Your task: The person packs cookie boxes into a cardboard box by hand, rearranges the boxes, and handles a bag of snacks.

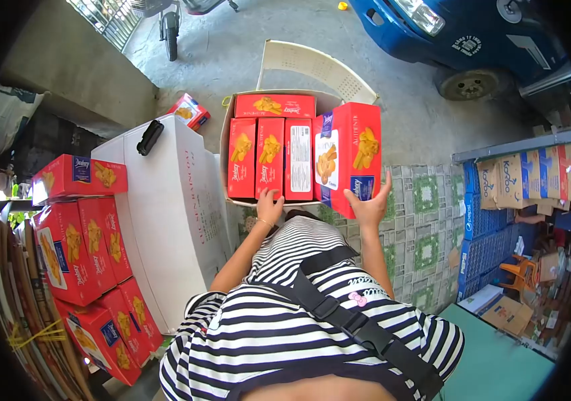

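My right hand (pixel 369 202) grips a red biscuit box (pixel 365 144) by its lower right corner, thumb on the red side. This box is tilted at the right side of an open carton (pixel 229 164), higher than the boxes inside. My left hand (pixel 270 207) is at the carton's near rim, fingers curled over it against the boxes. Inside stand a red box (pixel 242 157), another red box (pixel 270 157) and one with a white label panel (pixel 299 160). A further red box (pixel 275 105) lies crosswise at the far side. One carton flap (pixel 319 63) is folded outward.
Red boxes (pixel 85 234) are stacked at left beside a white foam chest (pixel 158 200) bearing a black object (pixel 150 138). Another red pack (pixel 190 111) lies behind it. A blue truck (pixel 459 40), motorbike wheel (pixel 170 37), blue crates (pixel 489 234) and green table (pixel 492 354) surround the area.
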A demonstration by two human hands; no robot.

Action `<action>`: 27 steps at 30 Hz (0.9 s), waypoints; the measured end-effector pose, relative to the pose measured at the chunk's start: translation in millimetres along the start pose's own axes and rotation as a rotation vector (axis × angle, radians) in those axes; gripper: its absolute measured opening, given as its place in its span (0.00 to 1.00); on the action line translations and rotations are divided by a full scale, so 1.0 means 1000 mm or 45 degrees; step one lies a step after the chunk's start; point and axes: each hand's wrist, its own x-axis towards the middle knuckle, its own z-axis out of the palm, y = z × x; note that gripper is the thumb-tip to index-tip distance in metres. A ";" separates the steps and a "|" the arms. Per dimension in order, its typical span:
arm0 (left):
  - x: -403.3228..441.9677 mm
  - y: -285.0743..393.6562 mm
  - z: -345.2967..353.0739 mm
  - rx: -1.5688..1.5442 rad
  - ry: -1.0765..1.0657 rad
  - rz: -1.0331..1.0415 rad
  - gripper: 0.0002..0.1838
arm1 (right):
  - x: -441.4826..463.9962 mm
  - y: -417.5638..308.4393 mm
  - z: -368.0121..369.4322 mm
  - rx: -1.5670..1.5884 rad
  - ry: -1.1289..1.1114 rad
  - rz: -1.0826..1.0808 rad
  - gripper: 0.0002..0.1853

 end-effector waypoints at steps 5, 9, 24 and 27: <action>0.017 0.033 -0.019 -0.585 -0.518 -0.360 0.22 | 0.000 -0.003 -0.049 0.547 0.020 0.053 0.51; 0.024 0.057 -0.016 -1.244 -0.412 -0.586 0.27 | -0.001 -0.015 -0.061 0.874 0.002 0.197 0.43; -0.057 0.081 -0.114 -1.636 -0.045 -0.136 0.36 | 0.059 -0.071 -0.022 1.334 -0.883 0.180 0.42; -0.112 0.039 -0.141 -1.607 0.035 -0.289 0.42 | 0.050 -0.095 0.048 1.245 -1.267 0.095 0.40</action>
